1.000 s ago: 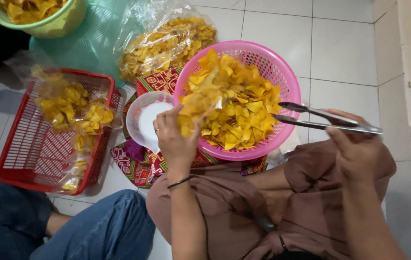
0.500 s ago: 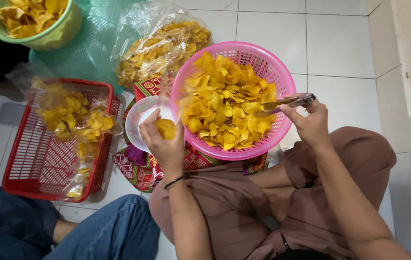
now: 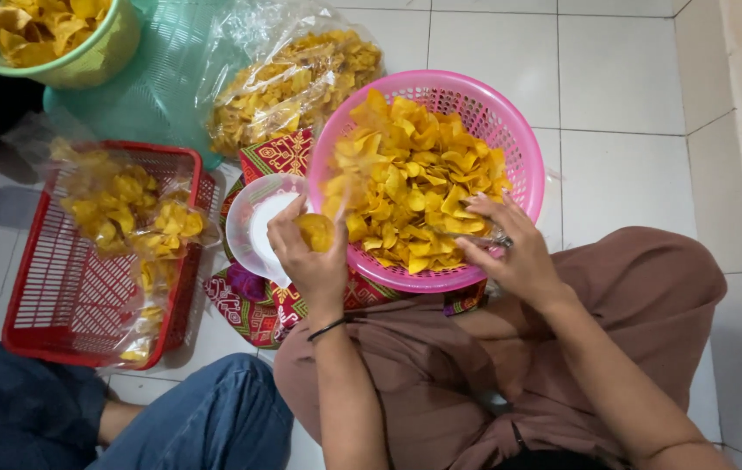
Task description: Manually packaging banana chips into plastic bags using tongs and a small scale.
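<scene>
A pink plastic basket holds a heap of yellow chips. My left hand grips a small clear plastic bag with a few chips in it, at the basket's left rim. My right hand is closed on metal tongs, whose tips lie low among the chips at the near right of the basket. The tongs are mostly hidden by my fingers.
A white round dish sits on a patterned cloth. At the left a red basket holds filled chip bags. Behind are a large clear bag of chips and a green bowl. Another person's jeans-clad leg lies bottom left.
My right hand has swung the tongs from out at the right into the basket and down onto the chips. My left hand has lowered the bag from above the basket to its left rim.
</scene>
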